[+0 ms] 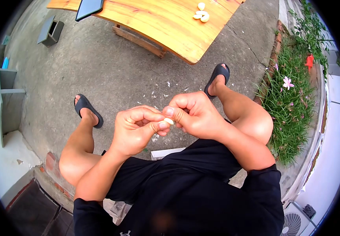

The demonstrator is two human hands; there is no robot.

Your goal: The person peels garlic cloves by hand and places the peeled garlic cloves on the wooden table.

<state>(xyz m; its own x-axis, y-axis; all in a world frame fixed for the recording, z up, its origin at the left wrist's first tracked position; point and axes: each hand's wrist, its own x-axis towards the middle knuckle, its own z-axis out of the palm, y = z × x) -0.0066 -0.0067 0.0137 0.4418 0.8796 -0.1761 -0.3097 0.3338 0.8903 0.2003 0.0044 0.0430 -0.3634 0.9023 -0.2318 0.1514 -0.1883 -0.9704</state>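
Note:
A pale garlic clove (pixel 169 121) is pinched between the thumb and forefinger of my left hand (pixel 132 129), above my lap. My right hand (pixel 197 114) meets it from the other side, its thumb tip pressed against its forefinger at the clove's upper edge. Both hands are closed, and the right fingertips partly hide the clove's far side. Several peeled garlic cloves (pixel 204 18) lie near the right end of the wooden table (pixel 166 27) in front of me.
A dark tablet (pixel 89 8) rests at the table's left. White skin flakes (pixel 166 95) are scattered on the concrete floor (pixel 134 74) between my feet. A grey box (pixel 51 32) stands at the far left. Grass with pink flowers (pixel 288 82) borders the right side.

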